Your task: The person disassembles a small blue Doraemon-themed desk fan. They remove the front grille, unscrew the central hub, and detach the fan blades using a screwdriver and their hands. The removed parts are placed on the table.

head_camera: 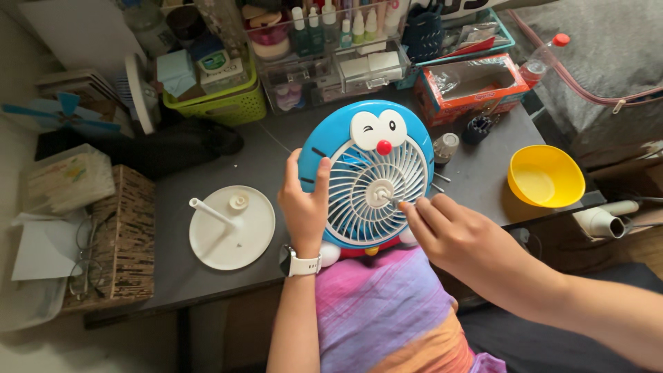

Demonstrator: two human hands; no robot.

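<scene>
Gripping blue fan (366, 173), left hand (304, 207) curls upright.

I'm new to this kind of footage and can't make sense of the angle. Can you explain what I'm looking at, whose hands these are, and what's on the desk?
It is a single picture from a camera worn on a person's head, looking down at their own hands. The left hand, wearing a white wristwatch, grips the edge of a blue cartoon-cat fan. The right hand pinches a thin tool at the hub of the white grille. On the dark desk lie a white round base, a yellow bowl and a green basket.
</scene>
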